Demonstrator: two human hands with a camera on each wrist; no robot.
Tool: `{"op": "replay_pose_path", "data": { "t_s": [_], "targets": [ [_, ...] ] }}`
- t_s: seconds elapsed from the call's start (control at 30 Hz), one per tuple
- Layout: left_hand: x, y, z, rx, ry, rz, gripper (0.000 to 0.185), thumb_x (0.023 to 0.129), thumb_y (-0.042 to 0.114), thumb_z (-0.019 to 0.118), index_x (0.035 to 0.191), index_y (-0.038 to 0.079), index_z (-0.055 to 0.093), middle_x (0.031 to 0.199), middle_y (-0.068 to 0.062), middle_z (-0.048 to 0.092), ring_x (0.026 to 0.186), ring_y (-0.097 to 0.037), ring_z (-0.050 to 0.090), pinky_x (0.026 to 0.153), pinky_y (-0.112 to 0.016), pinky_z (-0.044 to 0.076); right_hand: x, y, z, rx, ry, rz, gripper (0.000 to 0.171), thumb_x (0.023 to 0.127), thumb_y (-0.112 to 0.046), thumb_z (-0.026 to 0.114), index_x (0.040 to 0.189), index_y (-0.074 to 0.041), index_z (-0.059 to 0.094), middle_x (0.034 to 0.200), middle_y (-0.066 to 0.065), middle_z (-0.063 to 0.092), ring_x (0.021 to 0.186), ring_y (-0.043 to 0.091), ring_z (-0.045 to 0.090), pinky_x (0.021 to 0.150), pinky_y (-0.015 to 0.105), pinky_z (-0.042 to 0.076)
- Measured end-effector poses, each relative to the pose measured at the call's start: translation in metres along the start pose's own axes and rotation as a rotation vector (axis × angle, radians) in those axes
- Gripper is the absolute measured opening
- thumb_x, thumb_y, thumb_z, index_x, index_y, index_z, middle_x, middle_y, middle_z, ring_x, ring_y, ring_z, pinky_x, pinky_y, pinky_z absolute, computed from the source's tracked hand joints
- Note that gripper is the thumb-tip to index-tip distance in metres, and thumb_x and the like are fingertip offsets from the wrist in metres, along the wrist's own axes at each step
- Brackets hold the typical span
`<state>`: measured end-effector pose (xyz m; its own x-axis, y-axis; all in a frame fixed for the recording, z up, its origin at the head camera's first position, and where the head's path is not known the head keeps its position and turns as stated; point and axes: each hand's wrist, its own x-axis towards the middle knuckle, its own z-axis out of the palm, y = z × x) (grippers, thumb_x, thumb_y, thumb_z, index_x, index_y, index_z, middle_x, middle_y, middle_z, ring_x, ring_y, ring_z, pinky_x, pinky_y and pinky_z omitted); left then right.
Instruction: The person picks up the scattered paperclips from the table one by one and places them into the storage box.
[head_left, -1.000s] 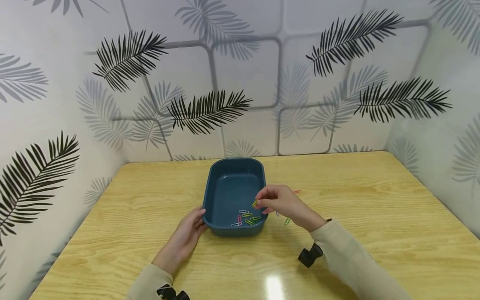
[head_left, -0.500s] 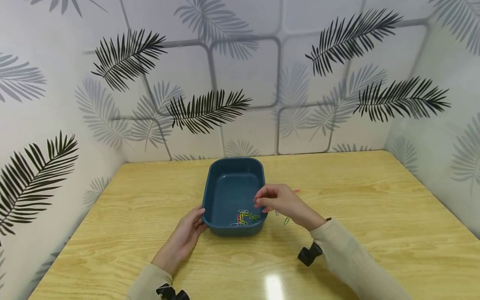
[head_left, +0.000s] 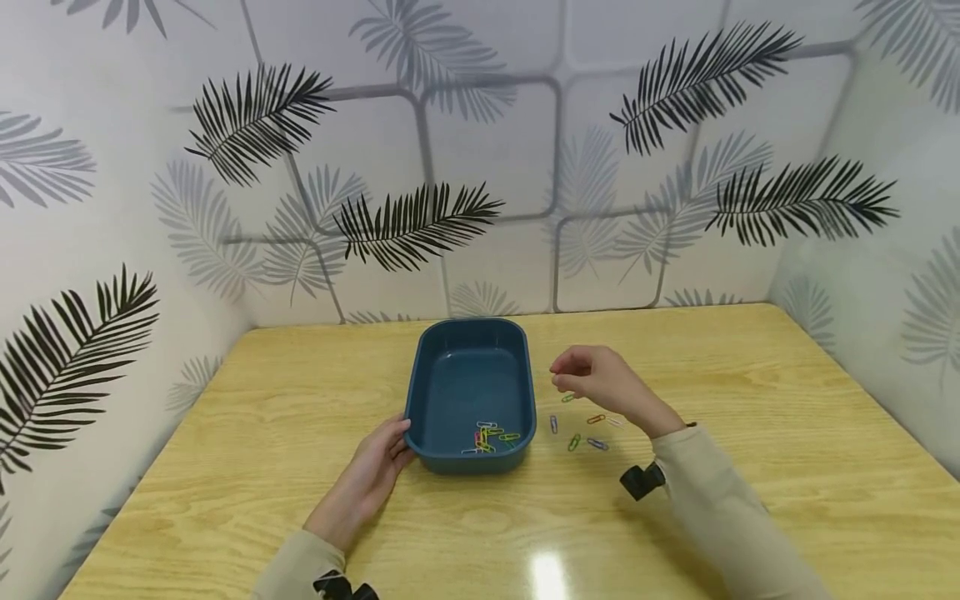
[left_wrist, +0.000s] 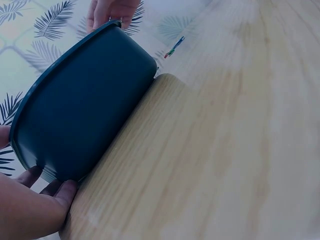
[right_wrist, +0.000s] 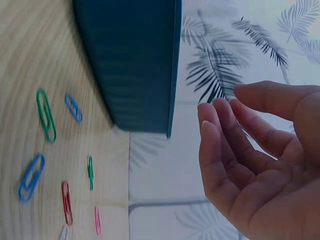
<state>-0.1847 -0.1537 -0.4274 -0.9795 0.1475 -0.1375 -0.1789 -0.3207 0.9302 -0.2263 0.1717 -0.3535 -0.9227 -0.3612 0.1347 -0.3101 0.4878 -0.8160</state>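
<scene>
A dark blue rectangular plastic tray (head_left: 480, 375) sits on the table, with several colored paper clips (head_left: 487, 432) gathered in its near end. My left hand (head_left: 371, 471) grips the tray's near left side, thumb at the rim and fingers against the outer wall. To the right of the tray, my right hand (head_left: 607, 387) is raised above the table, fingers loosely bent and nothing between them. Below it lie loose paper clips: a green clip (right_wrist: 46, 115), a small blue clip (right_wrist: 73, 107), a larger blue clip (right_wrist: 31, 178), a red clip (right_wrist: 67, 202) and others.
The wooden table (head_left: 315, 375) reaches back to a wall (head_left: 495, 150) with a leaf pattern. More clips beside the tray include a pink clip (right_wrist: 97, 220), a small green clip (right_wrist: 90, 172) and a white clip (right_wrist: 64, 233) at the view's edge.
A yellow paper clip has left my right fingers and dropped among the clips in the tray. That hand has then moved right, off the tray. My left hand has stayed put.
</scene>
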Motion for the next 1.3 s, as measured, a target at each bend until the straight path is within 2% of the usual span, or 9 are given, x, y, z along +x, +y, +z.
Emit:
{"op": "replay_pose_path", "data": {
  "t_s": [0.17, 0.33, 0.57, 0.8, 0.97, 1.3],
  "targets": [
    [0.000, -0.001, 0.000, 0.004, -0.008, -0.006, 0.052, 0.100, 0.017, 0.048, 0.142, -0.010, 0.035, 0.125, -0.012, 0.054, 0.110, -0.018, 0.052, 0.095, -0.029, 0.041, 0.002, 0.011, -0.010, -0.091, -0.017, 0.022, 0.014, 0.092, -0.007, 0.063, 0.102, 0.002, 0.065, 0.090, 0.009, 0.067, 0.086, 0.035, 0.063, 0.072, 0.041, 0.054],
    [0.002, -0.001, 0.001, -0.002, 0.000, 0.000, 0.051, 0.099, 0.016, 0.048, 0.141, -0.010, 0.036, 0.123, -0.011, 0.056, 0.108, -0.017, 0.053, 0.093, -0.028, 0.042, 0.004, 0.021, -0.018, -0.137, -0.054, 0.054, 0.016, 0.092, -0.006, 0.063, 0.104, 0.005, 0.063, 0.091, 0.010, 0.066, 0.086, 0.034, 0.062, 0.071, 0.041, 0.054],
    [0.002, -0.001, 0.001, -0.001, 0.003, -0.011, 0.051, 0.099, 0.015, 0.047, 0.142, -0.010, 0.036, 0.121, -0.010, 0.056, 0.107, -0.016, 0.053, 0.092, -0.028, 0.042, 0.002, 0.035, -0.027, -0.236, -0.082, 0.092, 0.016, 0.088, -0.002, 0.065, 0.100, 0.009, 0.063, 0.086, 0.010, 0.065, 0.078, 0.027, 0.062, 0.064, 0.035, 0.052],
    [0.001, -0.002, 0.001, -0.001, -0.002, -0.010, 0.050, 0.100, 0.016, 0.047, 0.141, -0.010, 0.036, 0.120, -0.010, 0.057, 0.107, -0.017, 0.053, 0.092, -0.028, 0.043, -0.001, 0.047, -0.029, -0.375, -0.123, 0.120, 0.015, 0.083, 0.001, 0.068, 0.096, 0.007, 0.065, 0.086, 0.012, 0.065, 0.082, 0.028, 0.061, 0.072, 0.042, 0.051],
    [0.000, -0.002, 0.001, 0.007, 0.001, -0.007, 0.049, 0.100, 0.015, 0.046, 0.141, -0.011, 0.037, 0.121, -0.011, 0.056, 0.108, -0.018, 0.052, 0.093, -0.028, 0.042, -0.005, 0.048, -0.029, -0.438, -0.151, 0.141, 0.016, 0.077, 0.004, 0.069, 0.093, 0.006, 0.065, 0.086, 0.012, 0.064, 0.081, 0.028, 0.060, 0.072, 0.043, 0.051],
    [0.001, -0.001, 0.001, -0.001, 0.012, -0.002, 0.050, 0.099, 0.015, 0.047, 0.140, -0.011, 0.037, 0.120, -0.011, 0.058, 0.107, -0.018, 0.053, 0.093, -0.028, 0.042, -0.005, 0.049, -0.028, -0.467, -0.193, 0.232, 0.019, 0.076, 0.005, 0.069, 0.094, 0.004, 0.064, 0.087, 0.011, 0.061, 0.075, 0.024, 0.056, 0.065, 0.037, 0.049]
  ]
}}
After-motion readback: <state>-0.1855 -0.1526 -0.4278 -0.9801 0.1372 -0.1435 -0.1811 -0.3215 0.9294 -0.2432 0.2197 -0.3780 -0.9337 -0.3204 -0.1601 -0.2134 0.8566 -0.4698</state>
